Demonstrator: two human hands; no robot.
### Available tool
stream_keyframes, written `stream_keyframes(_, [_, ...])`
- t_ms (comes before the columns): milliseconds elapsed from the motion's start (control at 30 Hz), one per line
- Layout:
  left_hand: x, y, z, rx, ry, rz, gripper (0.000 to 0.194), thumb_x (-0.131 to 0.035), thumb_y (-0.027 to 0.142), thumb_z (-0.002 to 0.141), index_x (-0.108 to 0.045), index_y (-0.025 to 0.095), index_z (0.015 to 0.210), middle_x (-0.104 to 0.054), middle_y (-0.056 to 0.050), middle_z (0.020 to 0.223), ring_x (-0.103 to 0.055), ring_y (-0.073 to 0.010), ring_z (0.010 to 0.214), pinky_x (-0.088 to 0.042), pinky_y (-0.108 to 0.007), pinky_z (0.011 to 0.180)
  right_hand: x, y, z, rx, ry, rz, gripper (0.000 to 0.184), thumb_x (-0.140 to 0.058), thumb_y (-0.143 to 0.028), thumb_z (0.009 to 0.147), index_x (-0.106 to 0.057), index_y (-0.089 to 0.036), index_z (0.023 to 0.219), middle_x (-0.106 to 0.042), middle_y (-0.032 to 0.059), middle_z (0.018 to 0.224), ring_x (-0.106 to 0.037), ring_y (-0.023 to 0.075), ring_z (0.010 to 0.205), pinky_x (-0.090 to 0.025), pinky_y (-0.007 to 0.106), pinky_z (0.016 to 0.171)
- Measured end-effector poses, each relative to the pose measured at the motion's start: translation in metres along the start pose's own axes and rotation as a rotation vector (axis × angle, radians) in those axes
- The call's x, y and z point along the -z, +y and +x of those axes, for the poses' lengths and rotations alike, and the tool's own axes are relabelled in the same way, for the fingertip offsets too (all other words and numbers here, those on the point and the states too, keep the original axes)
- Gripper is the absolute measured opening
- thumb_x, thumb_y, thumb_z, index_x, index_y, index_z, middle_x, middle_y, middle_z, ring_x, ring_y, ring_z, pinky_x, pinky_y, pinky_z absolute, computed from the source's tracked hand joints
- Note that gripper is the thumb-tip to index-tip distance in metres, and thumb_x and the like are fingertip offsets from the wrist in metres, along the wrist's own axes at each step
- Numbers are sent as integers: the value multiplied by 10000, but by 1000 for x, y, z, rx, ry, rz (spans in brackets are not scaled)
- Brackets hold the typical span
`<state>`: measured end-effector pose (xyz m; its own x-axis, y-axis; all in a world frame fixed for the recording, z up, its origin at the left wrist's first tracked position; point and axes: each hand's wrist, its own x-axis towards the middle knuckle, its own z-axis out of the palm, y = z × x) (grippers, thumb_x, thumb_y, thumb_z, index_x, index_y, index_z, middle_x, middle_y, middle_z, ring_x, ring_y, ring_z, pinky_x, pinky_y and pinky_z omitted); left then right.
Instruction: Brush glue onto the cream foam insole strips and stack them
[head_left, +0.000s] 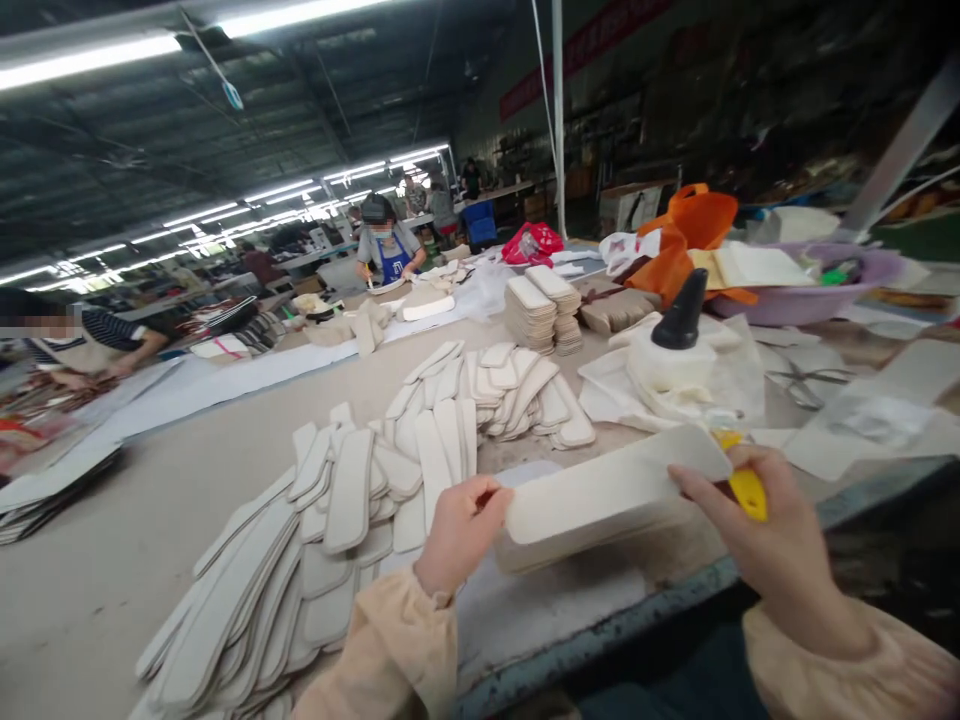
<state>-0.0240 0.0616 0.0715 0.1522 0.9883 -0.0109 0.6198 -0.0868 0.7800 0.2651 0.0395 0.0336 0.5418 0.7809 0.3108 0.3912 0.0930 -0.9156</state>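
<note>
My left hand [461, 530] pinches the left end of a long cream insole piece [600, 490] held just above the table edge. My right hand [757, 530] grips the same piece at its right end and also holds a yellow-handled tool [748, 488] whose tip is hidden. Under the piece lies a stack of similar pieces [600, 545]. To the left, many cream insole pieces [352, 520] lie fanned out in overlapping rows. A white glue bottle with a black nozzle [679, 340] stands on crumpled plastic behind my right hand.
Stacks of insoles [541, 305] stand mid-table, scissors [814, 380] lie at right, a purple basin [810, 290] and orange bag [690, 230] sit behind. Other workers [386, 245] sit at the far side; a person [82, 340] leans at left. The table's metal edge [600, 640] runs below my hands.
</note>
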Motion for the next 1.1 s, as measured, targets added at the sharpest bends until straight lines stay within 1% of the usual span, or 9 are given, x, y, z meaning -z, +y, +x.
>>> stream_keyframes(67, [-1, -9, 1, -1, 16, 92, 297, -501, 390, 845, -598, 184, 654, -546, 36, 572, -497, -112, 555, -326, -235, 539, -2, 6, -4, 38, 12, -236, 519, -707, -636, 605, -481, -234, 843, -521, -21, 683, -501, 177, 566, -401, 311, 539])
stream_keyframes(133, [-2, -17, 3, 3, 25, 126, 290, -524, 373, 828, -589, 184, 619, -542, 35, 566, -488, -116, 573, -309, -243, 555, -5, 12, -8, 55, -5, -323, 542, -656, -690, 612, -478, -232, 840, -508, -25, 667, -489, 175, 544, -393, 314, 540])
stream_keyframes(367, [-12, -38, 2, 22, 26, 198, 275, -524, 385, 824, -605, 190, 648, -599, 16, 607, -518, -133, 604, -302, -259, 588, -11, 28, -10, 91, -55, -412, 505, -623, -677, 647, -484, -234, 844, -557, -10, 718, -535, 182, 571, -399, 308, 581])
stream_keyframes(600, [-16, -45, -2, 58, 30, 176, 257, -540, 376, 816, -590, 198, 638, -589, 22, 597, -523, -133, 603, -307, -261, 592, -14, 34, -12, 115, -96, -467, 485, -598, -675, 670, -492, -233, 839, -551, -14, 699, -533, 178, 549, -397, 306, 567])
stream_keyframes(700, [-16, -49, -8, 79, 50, 149, 230, -530, 404, 830, -588, 201, 739, -566, 36, 603, -521, -127, 594, -317, -252, 584, -14, 35, -13, 124, -112, -479, 470, -588, -669, 685, -491, -235, 836, -544, -17, 692, -529, 177, 545, -394, 304, 558])
stream_keyframes(833, [-19, -60, -20, 153, 94, 37, 298, -445, 475, 877, -554, 199, 906, -500, 58, 580, -494, -123, 556, -322, -242, 544, -14, 37, -12, 141, -114, -484, 473, -577, -675, 695, -488, -235, 842, -554, -14, 706, -541, 181, 556, -401, 310, 570])
stream_keyframes(900, [-23, -67, -27, 197, 99, -60, 329, -475, 500, 859, -545, 198, 971, -480, 66, 580, -483, -123, 550, -327, -240, 537, -14, 38, -13, 147, -113, -488, 476, -573, -679, 698, -487, -235, 847, -554, -15, 699, -544, 183, 552, -402, 310, 567])
stream_keyframes(967, [-29, -70, -33, 220, 90, -133, 373, -532, 502, 827, -533, 197, 1042, -495, 65, 615, -474, -118, 551, -337, -239, 540, -14, 39, -13, 153, -115, -498, 476, -572, -680, 700, -487, -235, 847, -550, -18, 682, -541, 182, 541, -399, 309, 561])
stream_keyframes(1100, [-38, -68, -36, 241, 99, -180, 417, -593, 464, 789, -529, 185, 1091, -530, 49, 675, -473, -114, 567, -356, -244, 559, -13, 40, -14, 164, -120, -520, 485, -558, -690, 707, -491, -232, 853, -562, -10, 687, -551, 190, 545, -401, 313, 562])
